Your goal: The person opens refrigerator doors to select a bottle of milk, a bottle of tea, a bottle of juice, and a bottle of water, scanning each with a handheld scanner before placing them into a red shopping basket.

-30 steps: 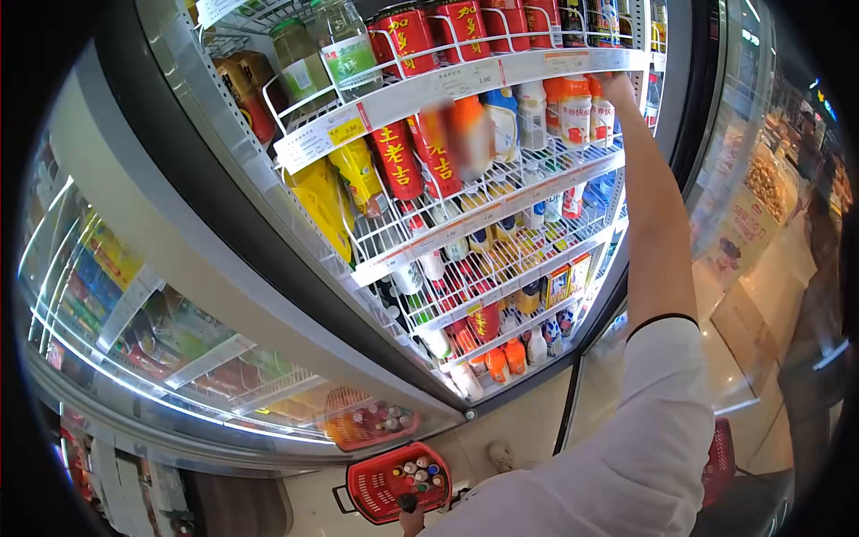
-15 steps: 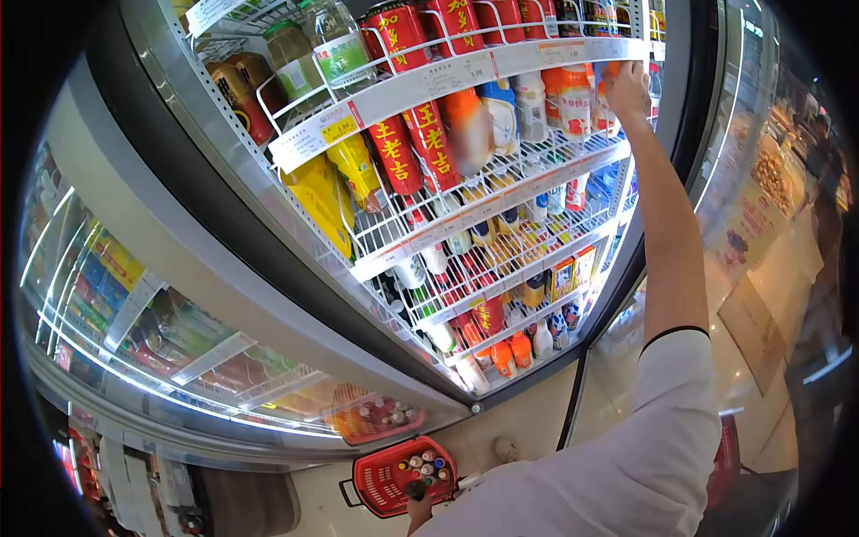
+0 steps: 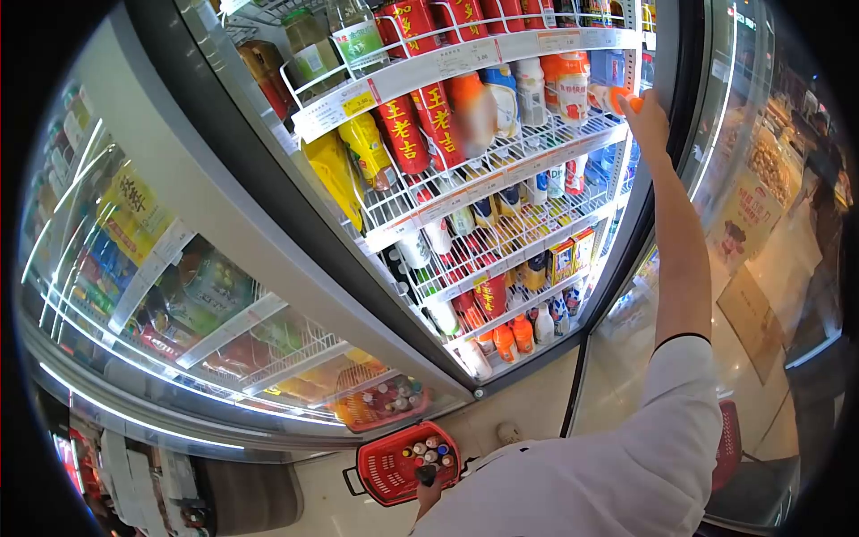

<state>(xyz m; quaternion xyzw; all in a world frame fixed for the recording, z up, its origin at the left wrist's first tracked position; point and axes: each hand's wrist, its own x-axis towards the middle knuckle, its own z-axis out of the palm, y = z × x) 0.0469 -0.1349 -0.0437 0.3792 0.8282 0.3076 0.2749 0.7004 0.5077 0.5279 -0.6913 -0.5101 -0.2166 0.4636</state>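
Note:
My right hand [image 3: 652, 122] is closed around the orange cap end of a bottle [image 3: 614, 99]. The bottle lies tilted at the right end of the fridge's second shelf [image 3: 537, 161]. Beside it on that shelf stands another white and orange bottle [image 3: 574, 88]. Low in the view, my left hand [image 3: 430, 494] is wrapped round a black handle [image 3: 427, 475] over the red shopping basket [image 3: 380, 465]. Several capped bottles [image 3: 429, 452] stand inside the basket.
Red cans [image 3: 404, 132], yellow pouches [image 3: 365, 148] and more bottles fill the wire shelves. The open glass door [image 3: 224, 233] of the fridge swings out to the left. The fridge frame [image 3: 671, 80] rises close by my right forearm. A shoe [image 3: 508, 433] is on the floor.
My right hand has drawn back toward the right and slightly down, and the orange-capped bottle has tipped out with it. The view has shifted slightly; my left hand stays at the basket.

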